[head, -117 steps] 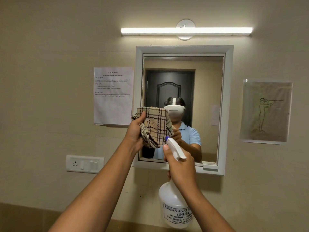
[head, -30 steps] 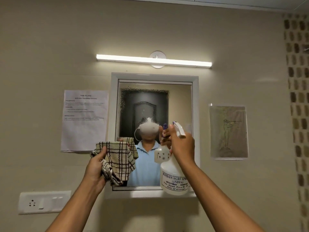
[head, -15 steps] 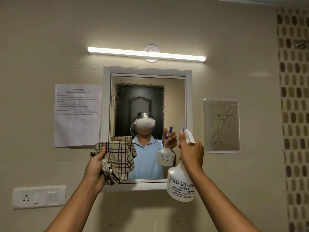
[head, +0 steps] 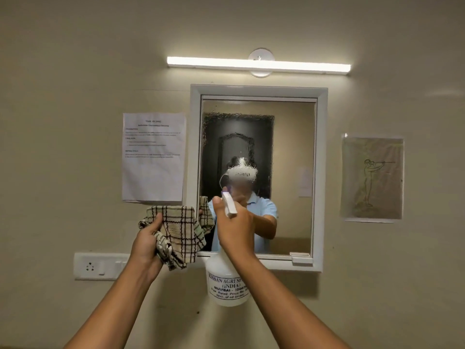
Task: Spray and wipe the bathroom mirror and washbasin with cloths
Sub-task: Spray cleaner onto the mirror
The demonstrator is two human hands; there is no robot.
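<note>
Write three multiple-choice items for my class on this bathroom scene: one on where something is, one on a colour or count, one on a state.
1. Where is the printed sheet?
A. on the wall left of the mirror
B. under the light
C. below the socket

2. How many papers hang on the wall beside the mirror?
A. one
B. two
C. four

3. What is the state of the mirror glass?
A. dry and clear all over
B. cracked
C. wet with spray droplets on its left part

Answers
1: A, it is taped just left of the white frame.
2: B, the printed sheet on the left and a figure drawing on the right.
3: C, droplets blur the reflected dark door, while the right hand holds the spray bottle and the left hand the checked cloth.
</note>
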